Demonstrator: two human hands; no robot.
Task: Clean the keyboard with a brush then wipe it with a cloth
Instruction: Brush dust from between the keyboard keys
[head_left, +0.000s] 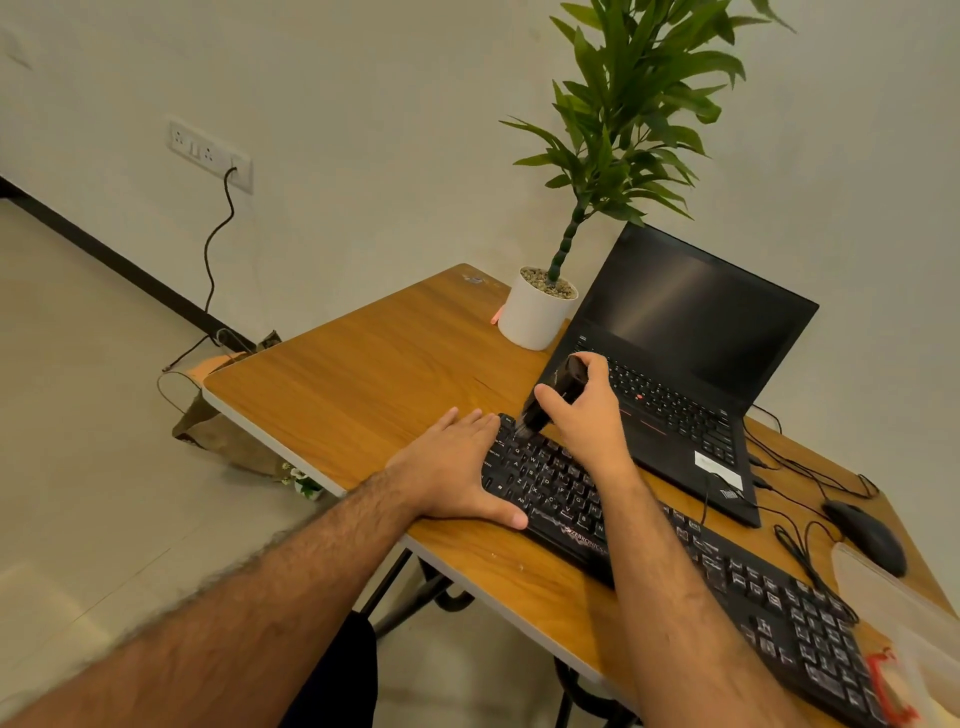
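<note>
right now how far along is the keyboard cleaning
Early on, it seems. The right hand grips the brush, its bristles on the far left corner of the keyboard, while the left hand lies flat at that end, steadying it. Nothing shows how many keys are already brushed. The cloth wipe is left; I cannot pick out a cloth for certain.
</note>
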